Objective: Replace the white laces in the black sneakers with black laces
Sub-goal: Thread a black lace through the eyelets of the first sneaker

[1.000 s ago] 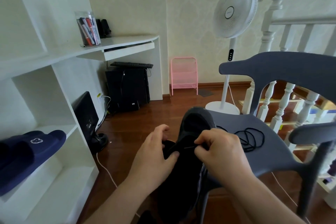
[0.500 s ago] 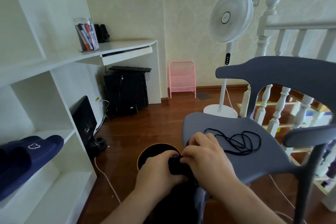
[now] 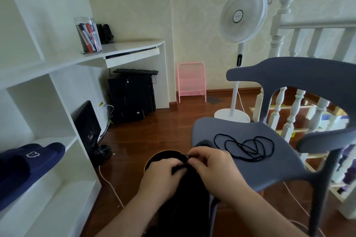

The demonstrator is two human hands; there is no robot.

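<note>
Since a second ago the sneaker (image 3: pixel 189 188) has dropped from raised to low by your lap, against the chair (image 3: pixel 240 167) edge. Chair: smooth grey-blue plastic, curved. Sneaker: matte black, soft upper; no white lace visible, so removal looks done and relacing is underway. Your left hand (image 3: pixel 163 177) grips the upper; your right hand (image 3: pixel 213 165) pinches a thin black lace end (image 3: pixel 184 154). A spare black lace (image 3: pixel 248 146), thin cord, lies looped on the seat, probably for the second shoe.
</note>
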